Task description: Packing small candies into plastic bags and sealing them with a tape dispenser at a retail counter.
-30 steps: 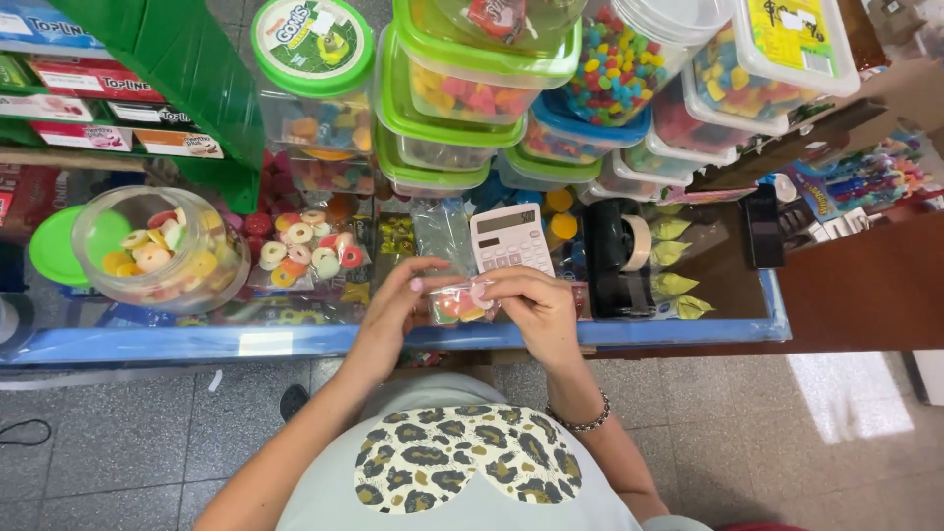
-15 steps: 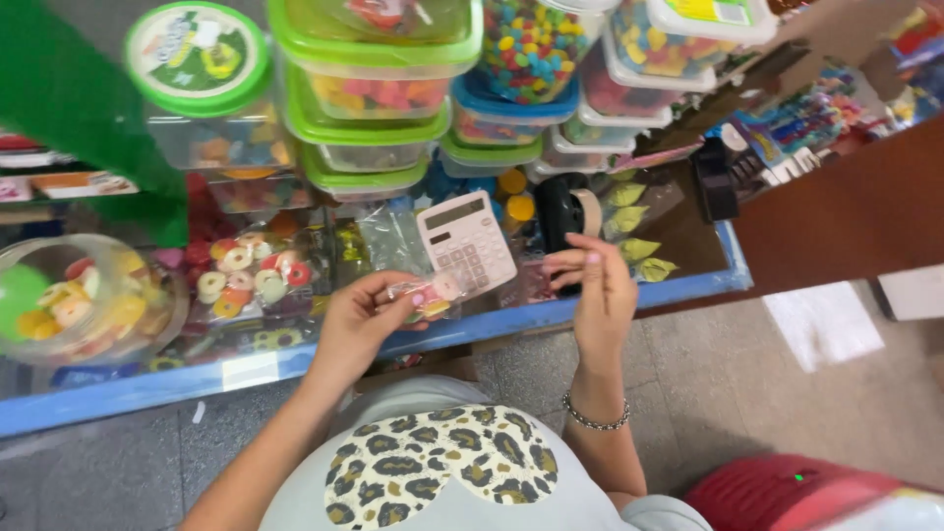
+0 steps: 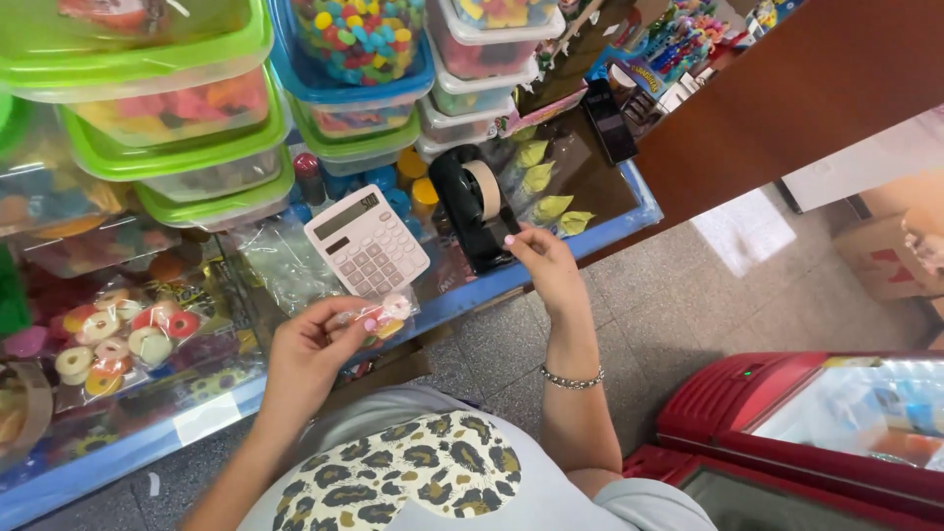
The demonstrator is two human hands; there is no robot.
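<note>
My left hand pinches a small clear bag of ring candies just above the glass counter, below a white calculator. My right hand reaches to the black tape dispenser, fingertips at its front end where the tan tape comes off; whether it grips tape is hard to tell. A bead bracelet sits on that wrist.
Stacked clear tubs with green and blue lids hold candies at the back. Empty clear bags lie by the calculator. The counter has a blue front edge. A red freezer chest stands at lower right.
My right hand left the candy bag and moved right to the tape dispenser. My left hand keeps the bag. The view swung right.
</note>
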